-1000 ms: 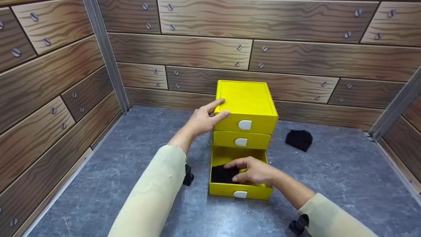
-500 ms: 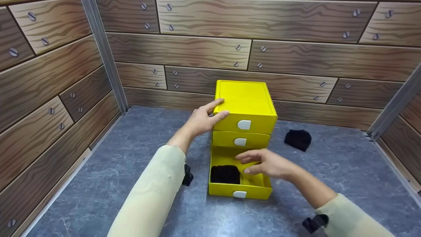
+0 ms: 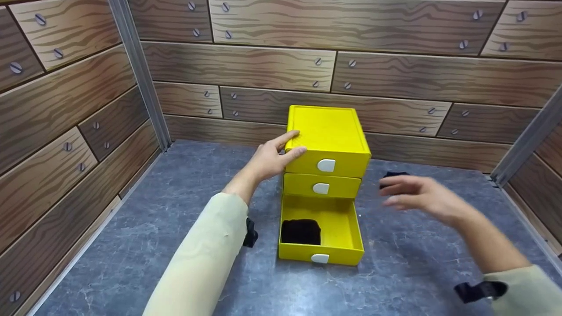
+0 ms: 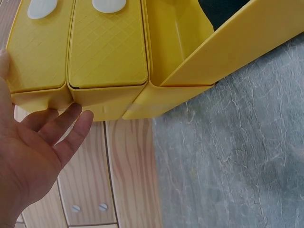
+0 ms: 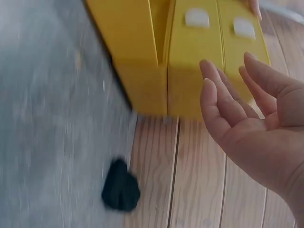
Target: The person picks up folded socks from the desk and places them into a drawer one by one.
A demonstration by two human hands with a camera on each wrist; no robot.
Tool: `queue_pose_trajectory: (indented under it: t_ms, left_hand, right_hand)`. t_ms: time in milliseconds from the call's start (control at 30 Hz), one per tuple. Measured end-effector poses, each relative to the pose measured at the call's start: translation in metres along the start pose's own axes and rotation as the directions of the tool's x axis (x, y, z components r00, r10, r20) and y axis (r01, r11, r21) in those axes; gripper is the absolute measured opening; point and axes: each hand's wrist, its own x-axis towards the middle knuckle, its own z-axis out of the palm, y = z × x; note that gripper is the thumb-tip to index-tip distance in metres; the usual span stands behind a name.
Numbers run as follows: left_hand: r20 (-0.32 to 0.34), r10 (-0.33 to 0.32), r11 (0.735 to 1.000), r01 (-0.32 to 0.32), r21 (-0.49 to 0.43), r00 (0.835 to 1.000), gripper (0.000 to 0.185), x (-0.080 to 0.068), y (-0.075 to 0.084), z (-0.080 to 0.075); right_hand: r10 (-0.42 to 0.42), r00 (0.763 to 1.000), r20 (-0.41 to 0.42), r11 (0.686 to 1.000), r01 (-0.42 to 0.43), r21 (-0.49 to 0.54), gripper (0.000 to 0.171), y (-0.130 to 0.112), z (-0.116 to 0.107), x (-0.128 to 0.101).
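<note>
A yellow three-drawer cabinet (image 3: pixel 327 145) stands on the grey surface. Its bottom drawer (image 3: pixel 340 228) is pulled out, and a black cloth (image 3: pixel 300 231) lies in the drawer's left half. My left hand (image 3: pixel 287 147) rests with straight fingers on the cabinet's top left edge. The left wrist view shows that hand (image 4: pixel 47 128) against the cabinet's side (image 4: pixel 107 57). To the right of the cabinet my right hand (image 3: pixel 395 192) hovers open and holds nothing. It partly hides a second black cloth (image 3: pixel 393 175) on the surface. In the right wrist view this cloth (image 5: pixel 121 187) lies below the open hand (image 5: pixel 228 95).
Wood-patterned walls (image 3: pixel 263 66) enclose the grey marbled surface (image 3: pixel 184 210) on three sides, with metal posts in the corners (image 3: pixel 140 74). The two upper drawers (image 3: pixel 322 186) are closed. Black straps sit on both wrists.
My right hand let go of the black cloth in the bottom drawer, lifted out and moved right over the second cloth. The left hand stayed put.
</note>
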Motion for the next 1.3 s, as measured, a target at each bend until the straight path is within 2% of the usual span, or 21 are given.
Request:
queue_pose_trajectory:
  t_ms: [167, 333, 567, 767, 833, 900, 1000, 1033, 1200, 1300]
  left_hand:
    - [0.000, -0.005, 1.000, 0.005, -0.005, 1.000, 0.072, 0.000, 0.000, 0.000]
    - [-0.001, 0.009, 1.000, -0.009, 0.010, 1.000, 0.071, 0.001, 0.001, 0.000]
    - [0.001, 0.026, 0.999, -0.026, 0.029, 1.000, 0.072, 0.003, 0.003, 0.001]
    - [0.001, 0.020, 1.000, -0.020, 0.022, 1.000, 0.072, 0.001, 0.000, -0.001]
    - [-0.001, 0.016, 1.000, -0.016, 0.019, 1.000, 0.072, 0.000, -0.001, -0.002]
    - [-0.005, 0.011, 1.000, -0.011, 0.018, 1.000, 0.071, -0.001, -0.002, -0.002]
    - [-0.008, 0.012, 1.000, -0.011, 0.021, 1.000, 0.071, -0.001, -0.003, -0.001]
    - [-0.008, 0.012, 1.000, -0.012, 0.022, 1.000, 0.071, -0.001, -0.003, -0.001]
    - [-0.010, 0.014, 1.000, -0.013, 0.022, 1.000, 0.071, 0.001, -0.001, -0.001]
    - [-0.007, 0.009, 1.000, -0.009, 0.017, 1.000, 0.071, 0.002, 0.000, 0.000]
  right_hand:
    - [0.046, 0.986, -0.163, 0.996, -0.033, 0.082, 0.048, 0.019, -0.036, -0.008]
    - [0.056, 0.957, -0.284, 0.981, 0.000, 0.193, 0.040, 0.045, -0.062, -0.009]
    - [0.113, 0.915, -0.386, 0.991, -0.076, 0.111, 0.038, 0.077, -0.080, -0.002]
    - [0.130, 0.888, -0.441, 0.987, -0.072, 0.147, 0.036, 0.112, -0.080, 0.016]
    - [0.137, 0.882, -0.452, 0.988, -0.091, 0.123, 0.037, 0.124, -0.077, 0.023]
    - [0.144, 0.877, -0.458, 0.990, -0.120, 0.079, 0.046, 0.134, -0.074, 0.028]
    - [0.157, 0.879, -0.450, 0.985, -0.172, 0.008, 0.072, 0.142, -0.072, 0.035]
    - [0.163, 0.880, -0.446, 0.983, -0.185, -0.007, 0.075, 0.144, -0.071, 0.037]
    - [0.171, 0.886, -0.430, 0.979, -0.203, -0.028, 0.077, 0.152, -0.067, 0.048]
    - [0.186, 0.898, -0.399, 0.978, -0.207, -0.009, 0.077, 0.158, -0.064, 0.051]
